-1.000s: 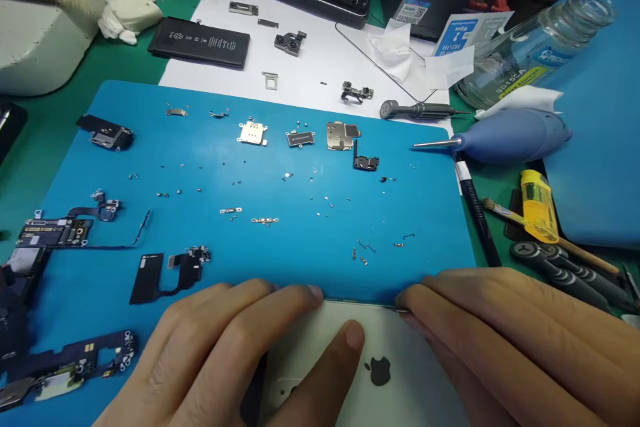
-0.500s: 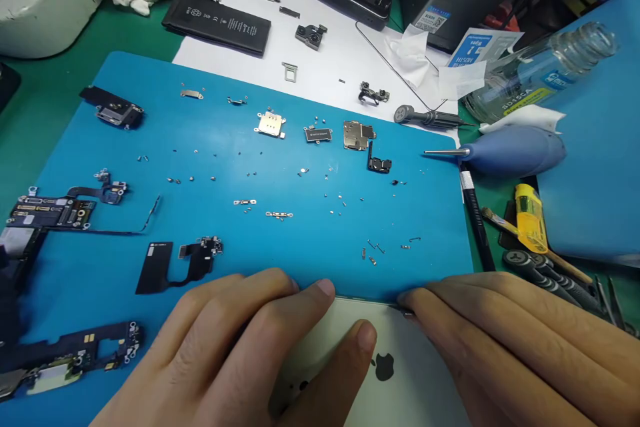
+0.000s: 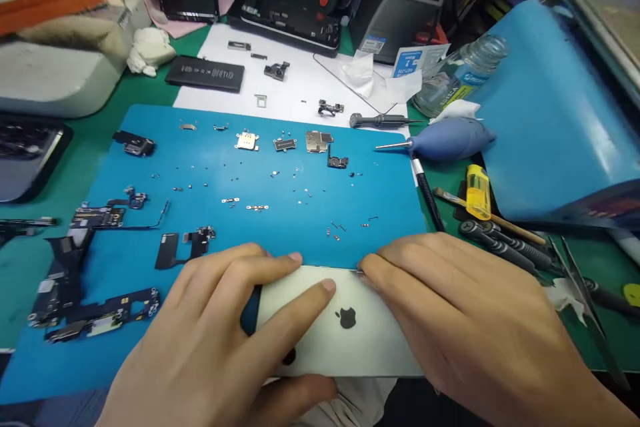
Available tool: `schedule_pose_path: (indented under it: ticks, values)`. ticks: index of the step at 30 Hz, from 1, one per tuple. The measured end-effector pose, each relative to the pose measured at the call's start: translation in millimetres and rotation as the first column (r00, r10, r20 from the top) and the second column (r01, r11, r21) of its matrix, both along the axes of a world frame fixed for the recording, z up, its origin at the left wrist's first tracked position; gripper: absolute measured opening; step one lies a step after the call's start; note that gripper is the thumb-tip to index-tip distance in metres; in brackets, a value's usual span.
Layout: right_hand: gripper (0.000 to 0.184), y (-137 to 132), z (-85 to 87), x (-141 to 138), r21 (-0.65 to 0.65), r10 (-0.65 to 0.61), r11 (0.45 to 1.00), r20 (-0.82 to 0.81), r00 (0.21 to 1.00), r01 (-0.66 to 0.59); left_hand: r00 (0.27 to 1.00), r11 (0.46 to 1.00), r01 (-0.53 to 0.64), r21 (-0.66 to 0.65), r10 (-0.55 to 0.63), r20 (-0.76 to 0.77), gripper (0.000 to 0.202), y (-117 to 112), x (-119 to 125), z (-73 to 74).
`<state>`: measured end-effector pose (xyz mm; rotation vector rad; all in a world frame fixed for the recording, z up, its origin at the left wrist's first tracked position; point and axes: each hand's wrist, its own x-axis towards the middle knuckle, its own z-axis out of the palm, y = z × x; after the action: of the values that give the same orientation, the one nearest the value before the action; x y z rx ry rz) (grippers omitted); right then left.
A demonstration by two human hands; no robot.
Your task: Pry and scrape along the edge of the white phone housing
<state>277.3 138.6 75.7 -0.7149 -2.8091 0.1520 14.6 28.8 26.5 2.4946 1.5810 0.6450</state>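
A pale green phone back housing [image 3: 370, 347] with a dark apple logo lies face down at the mat's near edge. My left hand [image 3: 235, 333] grips its left part, fingers along the far edge, one fingertip on the back and the thumb at the near edge. At the far long edge, right of the logo, my right hand [image 3: 450, 307] has its fingers pressed together. A tiny dark bit shows at those fingertips, too small and covered to name. Left of the hands lie a black flex cable [image 3: 193, 247] and a long circuit board assembly [image 3: 110, 313].
Tiny screws and brackets are spread over the blue mat [image 3: 280, 237]. Beyond it lie a battery [image 3: 205, 73] and a camera module [image 3: 277, 71] on white paper. At right are a blue air blower [image 3: 450, 139], a screwdriver [image 3: 385, 121], a glass bottle [image 3: 460, 73] and tweezers [image 3: 583, 293].
The view has shifted and widened, so more of the bench and the whole near edge of the housing show. Both hands stay at the same places on the housing.
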Motion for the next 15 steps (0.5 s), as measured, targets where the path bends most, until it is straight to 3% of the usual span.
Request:
schedule_pose_path:
  ticks: [2, 4, 6, 8, 12, 15]
  values:
    - [0.018, 4.2, 2.5, 9.0, 0.055, -0.024, 0.998, -0.051, 0.998, 0.027, 0.998, 0.999, 0.038, 0.035, -0.036, -0.057, 0.058, 0.4, -1.4, 1.5]
    - [0.016, 3.5, 4.0, 25.1, 0.089, -0.143, 0.982, -0.212, 0.967, 0.165, 0.993, 0.998, 0.039, 0.048, -0.033, -0.115, 0.060, -1.3, -1.0, 3.7]
    - [0.027, -4.3, 1.3, 44.2, 0.070, -0.306, 0.928, -0.416, 0.856, 0.366, 0.985, 0.998, 0.027, 0.057, -0.017, -0.171, 0.059, -4.7, 0.2, 5.6]
    - [0.040, -18.3, -6.3, 60.5, 0.034, -0.405, 0.874, -0.502, 0.764, 0.485, 0.979, 0.996, 0.038, 0.082, -0.020, -0.202, 0.058, -8.4, 0.6, 6.1]
    - [0.068, -50.4, -27.3, 78.0, 0.076, -0.395, 0.877, -0.448, 0.802, 0.475, 0.992, 0.992, 0.013, 0.127, 0.003, -0.125, 0.052, -13.8, -0.1, 5.4]
    - [0.059, -62.3, -39.4, 87.1, 0.100, -0.352, 0.893, -0.453, 0.819, 0.439, 0.993, 0.980, -0.085, 0.181, 0.099, -0.071, 0.053, -18.0, 4.1, 5.9]
